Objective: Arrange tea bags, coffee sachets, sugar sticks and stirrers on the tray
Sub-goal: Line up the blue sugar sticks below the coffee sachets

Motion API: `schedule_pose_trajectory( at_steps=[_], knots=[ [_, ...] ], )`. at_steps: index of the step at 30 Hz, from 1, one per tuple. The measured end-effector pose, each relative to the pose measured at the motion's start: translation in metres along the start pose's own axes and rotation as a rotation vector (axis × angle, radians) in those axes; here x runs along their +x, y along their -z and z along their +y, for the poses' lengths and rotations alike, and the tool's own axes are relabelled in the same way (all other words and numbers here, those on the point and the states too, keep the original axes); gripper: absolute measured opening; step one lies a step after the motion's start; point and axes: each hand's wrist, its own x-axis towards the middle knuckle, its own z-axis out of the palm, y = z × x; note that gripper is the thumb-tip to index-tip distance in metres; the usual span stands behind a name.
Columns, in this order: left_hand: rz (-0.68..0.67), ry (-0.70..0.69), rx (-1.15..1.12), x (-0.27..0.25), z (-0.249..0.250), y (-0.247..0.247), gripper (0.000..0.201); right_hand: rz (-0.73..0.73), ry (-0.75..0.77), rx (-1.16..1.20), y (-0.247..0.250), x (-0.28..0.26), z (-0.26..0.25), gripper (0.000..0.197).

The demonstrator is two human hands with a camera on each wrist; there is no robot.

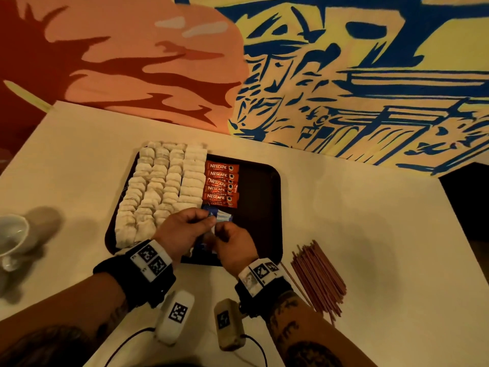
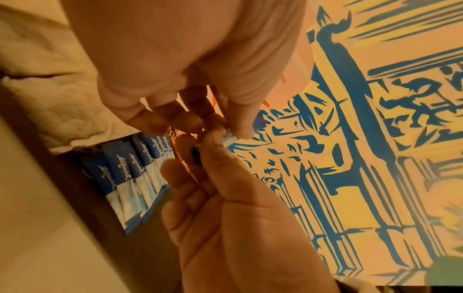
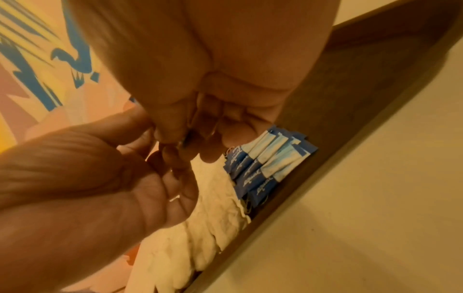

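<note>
Head view: sugar-stick step in hand. Left hand point(image 1: 185, 229) and right hand point(image 1: 232, 242) meet over the near edge of the dark tray point(image 1: 267, 181), both pinching one blue-white sugar stick point(image 1: 223, 216). Tea bags point(image 1: 161, 186) fill the tray beyond the left hand; Nescafe sachets point(image 1: 221, 184) sit just beyond both hands. Stirrers point(image 1: 318, 276) lie on the white table point(image 1: 370, 207), right of the right hand, untouched. Mural wall behind.

Left wrist view: sugar-stick row point(image 2: 130, 174) lies below the fingertips point(image 2: 240, 126).

Right wrist view: same row point(image 3: 265, 164) beside the tea bags.

Next, I judge: lay the stick flush against the row.
</note>
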Motion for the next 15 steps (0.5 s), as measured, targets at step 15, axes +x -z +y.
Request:
schedule_pose_trajectory(
  at_steps=[15],
  knots=[
    [0.193,-0.032,0.212,-0.02,-0.025,0.018,0.014,0.168,-0.035,0.034,0.035,-0.018,0.026,0.006]
  ],
)
